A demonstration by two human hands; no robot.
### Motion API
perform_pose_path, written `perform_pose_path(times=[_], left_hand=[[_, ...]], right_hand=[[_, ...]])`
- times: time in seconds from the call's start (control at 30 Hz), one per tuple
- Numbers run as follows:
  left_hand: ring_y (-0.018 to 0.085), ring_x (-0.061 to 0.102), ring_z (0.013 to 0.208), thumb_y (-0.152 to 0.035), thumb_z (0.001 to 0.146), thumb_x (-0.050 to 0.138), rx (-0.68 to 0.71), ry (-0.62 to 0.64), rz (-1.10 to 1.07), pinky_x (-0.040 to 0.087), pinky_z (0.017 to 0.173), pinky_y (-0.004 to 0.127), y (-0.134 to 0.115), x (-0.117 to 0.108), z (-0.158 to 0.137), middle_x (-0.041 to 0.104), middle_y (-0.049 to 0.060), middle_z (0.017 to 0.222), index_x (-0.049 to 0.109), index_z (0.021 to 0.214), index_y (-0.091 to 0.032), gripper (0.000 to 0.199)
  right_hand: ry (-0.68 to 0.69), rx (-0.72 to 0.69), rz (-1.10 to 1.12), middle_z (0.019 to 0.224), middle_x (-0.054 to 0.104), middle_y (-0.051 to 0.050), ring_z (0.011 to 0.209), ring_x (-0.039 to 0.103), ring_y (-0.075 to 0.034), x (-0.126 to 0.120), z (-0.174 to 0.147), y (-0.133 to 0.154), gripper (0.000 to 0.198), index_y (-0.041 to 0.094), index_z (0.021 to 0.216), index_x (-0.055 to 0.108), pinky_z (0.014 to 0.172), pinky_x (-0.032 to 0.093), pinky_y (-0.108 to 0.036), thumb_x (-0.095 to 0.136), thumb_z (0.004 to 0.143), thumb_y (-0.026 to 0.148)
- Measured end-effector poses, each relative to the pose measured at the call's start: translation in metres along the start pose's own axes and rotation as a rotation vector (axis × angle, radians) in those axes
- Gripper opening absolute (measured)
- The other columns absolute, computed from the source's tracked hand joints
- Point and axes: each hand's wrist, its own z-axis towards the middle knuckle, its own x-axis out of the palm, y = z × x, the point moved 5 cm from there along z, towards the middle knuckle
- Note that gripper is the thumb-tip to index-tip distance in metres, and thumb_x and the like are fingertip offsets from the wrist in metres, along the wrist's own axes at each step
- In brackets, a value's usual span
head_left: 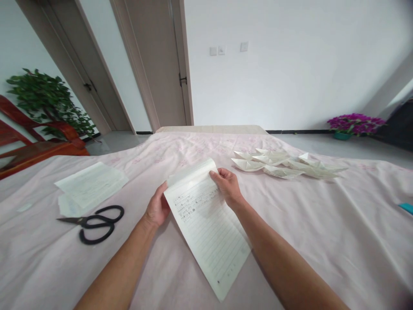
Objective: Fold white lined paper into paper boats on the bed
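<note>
A lined sheet of paper [209, 232] with handwriting near its top slants across the middle of the bed-like surface. Its upper part curls over toward the far side. My left hand [158, 206] grips the left edge, with the thumb on top and the other fingers hidden beneath. At the upper right edge, my right hand [227, 185] pinches the same sheet between thumb and fingers. Black-handled scissors [100, 224] lie to the left of my left hand, beside a few loose paper sheets [92, 185]. Several folded paper boats [280, 163] sit together beyond my right hand.
A pale pink cloth [322, 232] with wrinkles covers the surface. A small paper scrap [24, 207] lies far left, and a blue object [406, 208] at the right edge. A wooden chair [41, 133] and a green plant [48, 99] stand left; purple flowers [355, 124] stand right.
</note>
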Motion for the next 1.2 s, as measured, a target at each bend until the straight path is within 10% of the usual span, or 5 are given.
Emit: perform_pose_path(times=[0.13,0.33,0.77,1.2], left_hand=[[0.032,0.065,0.109,-0.043,0.075,0.071,0.054,0.116,0.068,0.053,0.09,0.039,0.002,0.006,0.0,0.072,0.014,0.111,0.068,0.113,-0.013,0.049],[0.029,0.068,0.1,-0.04,0.076,0.074,0.124,0.06,0.216,0.052,0.089,0.038,0.002,0.015,-0.006,0.074,0.013,0.103,0.066,0.113,-0.01,0.048],[0.028,0.072,0.085,-0.046,0.08,0.069,0.099,0.004,0.358,0.057,0.075,0.035,-0.005,0.012,-0.011,0.076,0.013,0.087,0.067,0.114,-0.007,0.052],[0.028,0.072,0.075,-0.052,0.088,0.051,-0.39,0.177,0.002,0.058,0.07,0.04,0.007,0.016,-0.016,0.074,0.012,0.079,0.069,0.107,-0.009,0.051]], right_hand=[[-0.079,0.013,-0.052,0.052,0.051,0.006,0.046,0.043,-0.009,-0.006,0.003,-0.006,0.03,0.018,0.064,0.053,0.045,0.031,-0.02,0.07,0.073,0.042],[0.179,0.051,0.059,0.072,0.066,0.002,0.058,0.056,-0.012,0.002,0.005,-0.002,0.029,0.018,0.085,0.065,0.055,0.042,-0.022,0.076,0.068,0.039],[0.152,0.244,0.116,0.043,0.042,0.007,0.04,0.035,-0.008,0.004,-0.004,0.004,0.039,0.02,0.051,0.042,0.042,0.024,-0.023,0.07,0.069,0.04],[-0.151,0.237,0.359,0.052,0.056,0.003,0.047,0.05,-0.013,-0.006,0.007,-0.006,0.028,0.019,0.064,0.053,0.048,0.04,-0.026,0.07,0.068,0.041]])
